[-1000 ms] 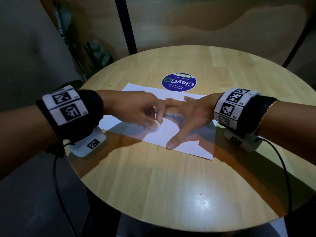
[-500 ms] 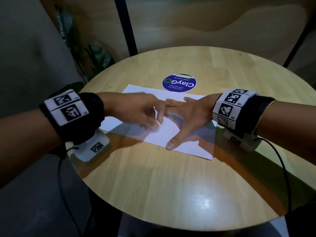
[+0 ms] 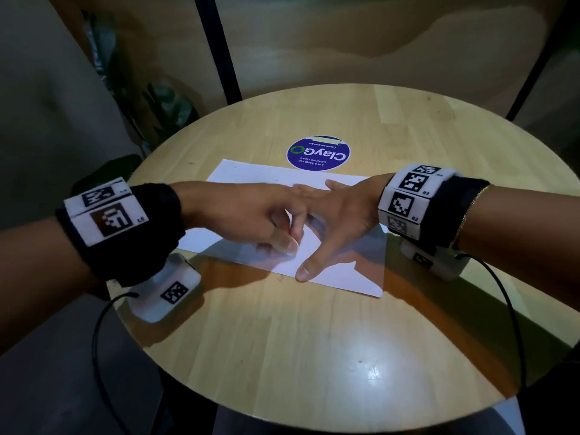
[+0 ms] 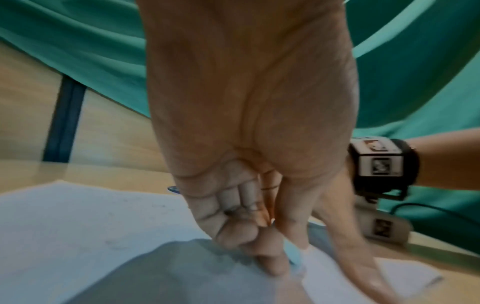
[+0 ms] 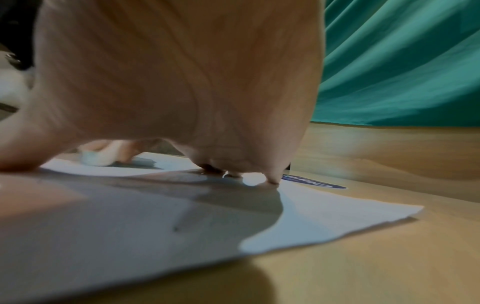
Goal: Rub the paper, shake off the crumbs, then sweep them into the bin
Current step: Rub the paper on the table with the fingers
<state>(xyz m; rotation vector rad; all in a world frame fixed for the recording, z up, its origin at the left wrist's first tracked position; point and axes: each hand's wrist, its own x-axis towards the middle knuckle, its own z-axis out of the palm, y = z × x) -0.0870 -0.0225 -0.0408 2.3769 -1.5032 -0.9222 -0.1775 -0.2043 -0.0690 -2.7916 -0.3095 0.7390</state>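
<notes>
The left hand (image 3: 251,215) pinches a small white eraser (image 5: 94,159) against the paper (image 3: 266,177), which lies flat on the bench (image 3: 314,340) just before the blue sticker (image 3: 318,152); the right hand (image 3: 339,215), fingers spread, pins it. Rubbing is underway; shaking and sweeping remain, no bin visible

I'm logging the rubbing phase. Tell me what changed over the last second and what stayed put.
Very little changed. The left hand, gripping the small white eraser, made only a slight rubbing shift on the paper, staying beside the right hand's fingers. The right hand kept pressing the sheet flat, thumb at its near edge. The paper, round blue sticker and table did not move.
</notes>
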